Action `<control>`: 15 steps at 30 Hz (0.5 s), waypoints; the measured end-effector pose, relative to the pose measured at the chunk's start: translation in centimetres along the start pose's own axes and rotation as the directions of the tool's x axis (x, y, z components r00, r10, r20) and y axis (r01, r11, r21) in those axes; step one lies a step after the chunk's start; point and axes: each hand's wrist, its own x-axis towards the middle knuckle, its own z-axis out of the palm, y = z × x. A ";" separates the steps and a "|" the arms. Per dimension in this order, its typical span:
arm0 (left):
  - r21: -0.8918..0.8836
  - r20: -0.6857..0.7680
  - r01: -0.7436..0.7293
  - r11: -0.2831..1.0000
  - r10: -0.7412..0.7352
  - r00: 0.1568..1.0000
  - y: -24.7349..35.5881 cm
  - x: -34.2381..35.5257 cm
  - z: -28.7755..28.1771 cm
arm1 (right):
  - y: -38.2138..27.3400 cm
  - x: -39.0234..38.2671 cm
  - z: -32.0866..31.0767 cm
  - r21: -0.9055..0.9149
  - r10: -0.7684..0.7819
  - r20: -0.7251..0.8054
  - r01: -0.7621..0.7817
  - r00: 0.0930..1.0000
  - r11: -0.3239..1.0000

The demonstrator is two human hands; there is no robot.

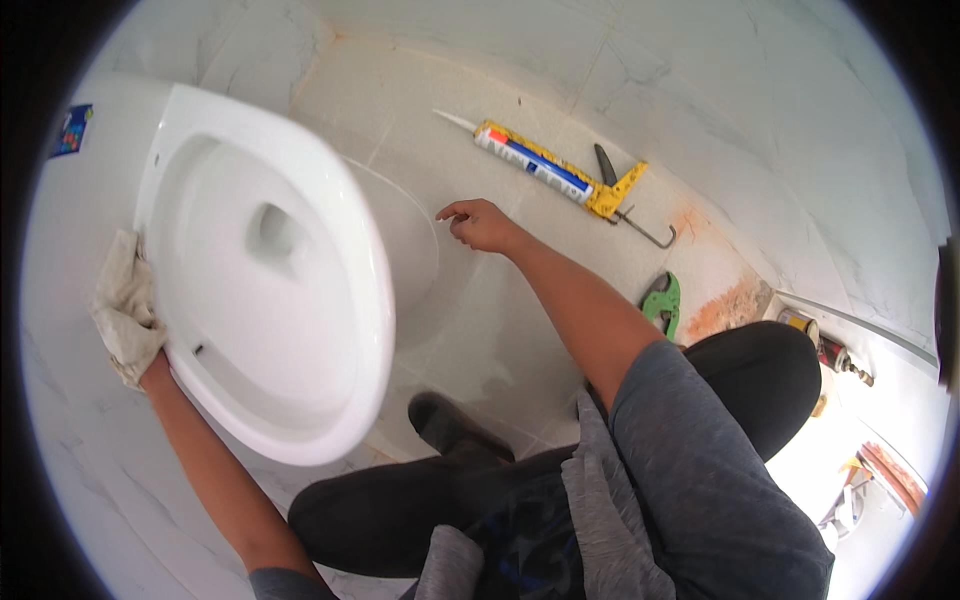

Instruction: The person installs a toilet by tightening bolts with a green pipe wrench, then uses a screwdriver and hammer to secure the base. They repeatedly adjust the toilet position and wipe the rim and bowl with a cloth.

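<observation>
A white toilet bowl (375, 330) without a seat stands at the left, its base (400, 225) edged by a thin white line at the tiled floor. My left hand, mostly hidden, grips a crumpled off-white rag (128, 310) against the bowl's left rim. Bare and holding nothing, my right hand (478, 226) hovers just right of the base, forefinger stretched toward that line and the other fingers partly curled. Beyond it on the floor lies a yellow caulking gun (605, 200) with a blue and white sealant tube (535, 165) in it.
Near my right knee lies a green pipe cutter (661, 303). Marbled wall tiles (700, 110) bound the floor at the back and right. Cans and a tool (840, 355) sit by the right wall, with more items (890, 478) farther down. Reddish stains (725, 308) mark the floor.
</observation>
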 end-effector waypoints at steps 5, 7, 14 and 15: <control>-0.219 -0.008 0.072 0.973 -0.075 0.997 1.9 -1.2 -1.9 | -3.8 4.9 -3.1 -0.020 0.055 0.209 -0.052 0.977 0.998; -0.325 0.000 0.109 0.939 -0.116 0.993 2.9 -1.4 -2.7 | -4.7 6.1 -3.7 -0.067 0.043 0.285 -0.025 0.957 0.997; -0.684 0.037 0.197 0.703 -0.237 0.971 8.4 -0.9 -5.9 | -7.9 13.1 -4.0 -0.263 -0.241 0.268 0.312 0.933 0.913; -0.723 0.049 0.201 0.661 -0.242 0.969 9.3 -0.7 -6.4 | -8.4 14.3 -3.5 -0.333 -0.260 0.254 0.337 0.931 0.881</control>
